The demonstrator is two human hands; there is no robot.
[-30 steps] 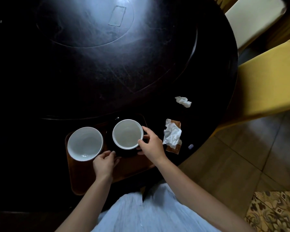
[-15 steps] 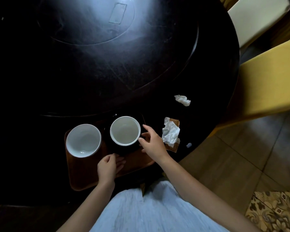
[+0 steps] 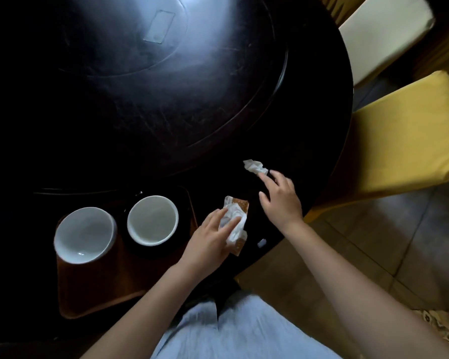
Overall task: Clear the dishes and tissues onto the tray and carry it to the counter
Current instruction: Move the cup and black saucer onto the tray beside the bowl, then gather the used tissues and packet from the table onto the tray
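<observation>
A brown tray lies at the near edge of the dark round table. Two white bowls stand on it: one at the left, one at the right on a dark saucer. Right of the tray, a white tissue on a brown packet lies on the table. My left hand rests on it, fingers touching the tissue. Further right and farther away lies a small crumpled tissue. My right hand is spread open with its fingertips at that tissue.
A small pale scrap lies near the table's edge. A yellow-covered chair and a white-cushioned chair stand to the right of the table. Tiled floor lies below, with a patterned rug at the lower right.
My right hand left the right bowl and reached out to the small crumpled tissue. My left hand moved from the tray's front over to the tissue on the brown packet.
</observation>
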